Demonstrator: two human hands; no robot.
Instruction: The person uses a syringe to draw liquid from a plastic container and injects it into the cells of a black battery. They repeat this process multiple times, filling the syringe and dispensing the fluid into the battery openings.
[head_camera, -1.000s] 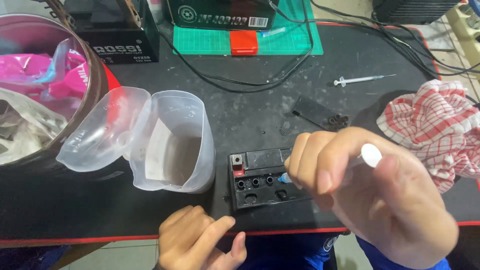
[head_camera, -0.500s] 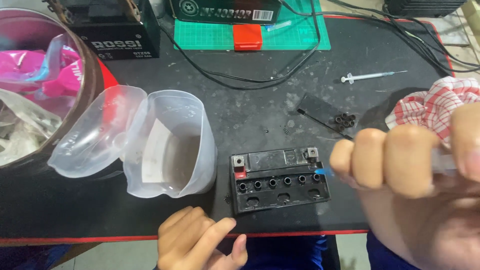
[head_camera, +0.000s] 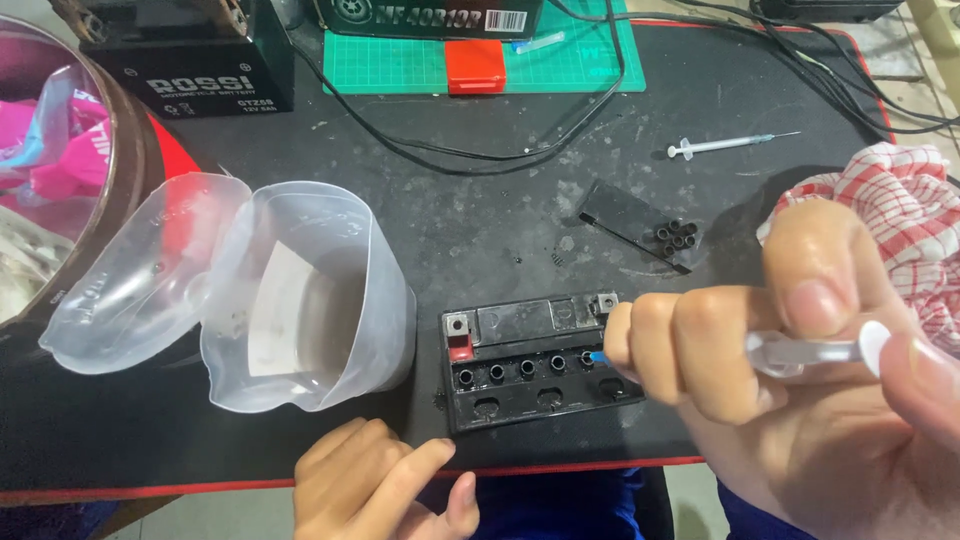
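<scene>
Risen nearer, right hand (head_camera: 800, 400) grips a syringe (head_camera: 815, 350) (left hand (head_camera: 375, 490) idle) beside two empty plastic jugs (head_camera: 300, 300).

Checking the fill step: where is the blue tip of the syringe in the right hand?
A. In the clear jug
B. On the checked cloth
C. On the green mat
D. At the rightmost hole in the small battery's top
D: the right hand holds the syringe with its blue tip at the rightmost hole in the battery; the jug lies apart to the left.
</scene>
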